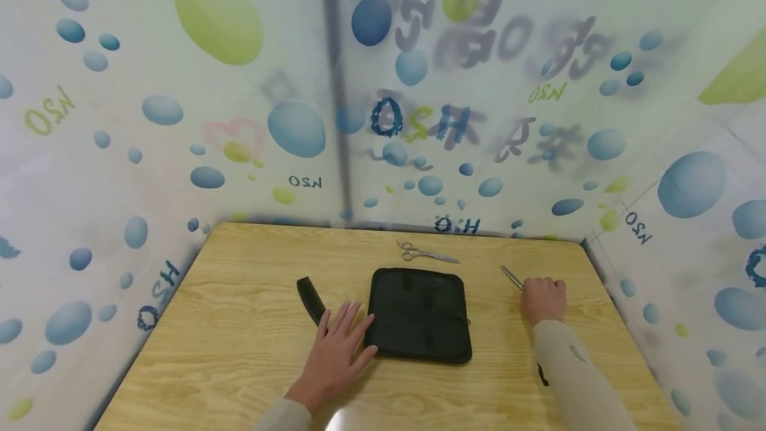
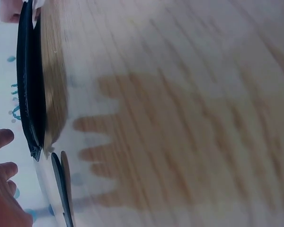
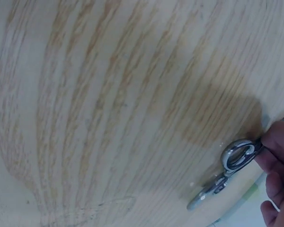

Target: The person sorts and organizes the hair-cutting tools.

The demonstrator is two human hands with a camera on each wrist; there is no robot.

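Pinched in my right hand (image 1: 543,299) is a pair of silver scissors (image 3: 236,155). Their finger rings stick out on one side in the right wrist view, and the blades point up and left in the head view. My left hand (image 1: 337,359) spreads its fingers low over the table, by the lower left corner of a square black zip case (image 1: 419,314). A dark comb (image 1: 309,297) lies left of the case, its lower end hidden behind the left fingers. Beyond the case lies a second pair of silver scissors (image 1: 432,257).
The wooden table (image 1: 251,265) ends at a patterned curtain (image 1: 287,72) at the back and sides. A small black piece (image 1: 542,375) shows beside the right sleeve.
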